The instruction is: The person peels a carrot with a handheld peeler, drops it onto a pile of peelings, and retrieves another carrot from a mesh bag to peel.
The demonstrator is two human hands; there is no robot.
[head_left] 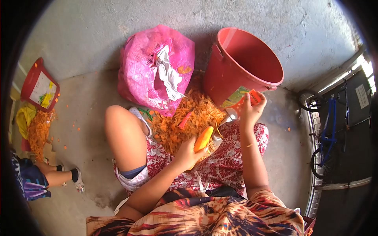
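Observation:
My left hand [188,153] is wrapped round an orange carrot [203,139], held over the lap and tilted up to the right. Raised to the right, my right hand [252,111] grips an orange-red tool [255,98], possibly a peeler, in front of the red bucket's lower side. Between the legs lies a heap of orange peelings [169,129], with a red strip-like object [185,120] resting on it.
A large red bucket [218,74] leans near the wall beside a pink mesh sack [136,74] with white paper. At left are a red basin [29,84], more peelings [38,129] and another person's legs [59,177]. A blue bicycle [328,133] stands right.

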